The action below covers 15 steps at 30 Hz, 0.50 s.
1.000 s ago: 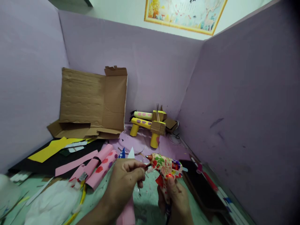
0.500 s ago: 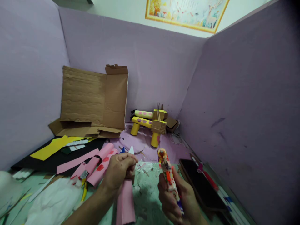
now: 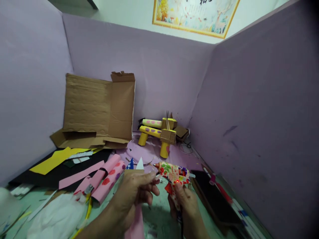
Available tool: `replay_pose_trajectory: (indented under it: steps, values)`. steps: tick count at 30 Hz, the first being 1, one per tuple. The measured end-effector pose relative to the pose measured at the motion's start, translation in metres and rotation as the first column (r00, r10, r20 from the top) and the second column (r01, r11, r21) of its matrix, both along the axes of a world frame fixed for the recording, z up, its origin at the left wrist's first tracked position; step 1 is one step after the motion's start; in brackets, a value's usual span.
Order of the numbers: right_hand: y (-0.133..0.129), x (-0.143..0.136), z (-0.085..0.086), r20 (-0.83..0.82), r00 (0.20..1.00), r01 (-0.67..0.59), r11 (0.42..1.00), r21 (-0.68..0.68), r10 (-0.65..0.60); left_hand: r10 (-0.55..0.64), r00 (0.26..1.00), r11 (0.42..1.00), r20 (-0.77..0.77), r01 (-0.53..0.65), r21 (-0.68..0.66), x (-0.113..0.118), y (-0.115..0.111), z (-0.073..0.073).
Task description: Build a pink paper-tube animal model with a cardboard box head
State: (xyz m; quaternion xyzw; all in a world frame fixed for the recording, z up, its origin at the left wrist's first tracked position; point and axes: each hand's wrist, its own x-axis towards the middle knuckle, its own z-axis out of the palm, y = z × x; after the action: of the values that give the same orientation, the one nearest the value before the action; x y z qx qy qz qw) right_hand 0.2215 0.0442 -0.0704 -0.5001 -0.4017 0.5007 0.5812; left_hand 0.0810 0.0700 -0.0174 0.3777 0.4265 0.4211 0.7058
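Observation:
My right hand (image 3: 185,202) grips a hot glue gun (image 3: 171,174) with a colourful floral pattern, a small red light lit on it. Its nozzle points left, towards my left hand (image 3: 136,196). The thumb and fingers of my left hand are loosely bent and apart, close to the nozzle; nothing shows between them. Below and partly behind that hand lies a pink paper tube (image 3: 137,225). Just beyond it a brown cardboard piece (image 3: 134,172) shows, with a blue triangle (image 3: 130,165) and a white triangle (image 3: 140,164) at its top.
Two yellow paper-tube animals (image 3: 151,131) with cardboard heads stand at the back. An opened cardboard box (image 3: 87,106) leans left of them. Pink spotted rolls (image 3: 108,181), yellow paper (image 3: 51,161) and a white plastic bag (image 3: 57,215) lie left. A dark phone-like slab (image 3: 214,196) and pens lie right.
The glue gun has turned from pointing away to pointing left, its side now facing me. My left hand has loosened from a closed pinch, its fingers now near the nozzle.

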Motion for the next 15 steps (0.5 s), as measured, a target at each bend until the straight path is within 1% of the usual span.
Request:
replay_pose_trajectory:
  steps: [4, 7, 9, 12, 15]
  values:
    - [-0.004, -0.003, -0.001, 0.067, 0.997, 0.039, 0.998, 0.053, -0.043, 0.013, 0.996, 0.994, 0.094, -0.003, -0.110, 0.000, 0.000, 0.001]
    - [-0.005, -0.002, -0.005, 0.140, 0.984, 0.094, 0.989, 0.114, -0.110, -0.009, 0.991, 0.972, 0.135, 0.040, -0.230, -0.002, 0.001, 0.004]
    - [-0.005, 0.002, -0.010, 0.214, 0.963, 0.129, 0.975, 0.180, -0.166, -0.042, 0.991, 0.960, 0.124, 0.075, -0.272, -0.005, 0.002, 0.004]
    - [-0.005, 0.008, -0.015, 0.328, 0.912, 0.156, 0.949, 0.273, -0.245, -0.093, 0.995, 0.968, 0.032, 0.098, -0.229, -0.008, 0.004, 0.003]
    - [-0.006, 0.013, -0.015, 0.436, 0.839, 0.153, 0.909, 0.387, -0.326, -0.127, 0.988, 0.982, -0.090, 0.112, -0.155, -0.010, 0.006, 0.003]
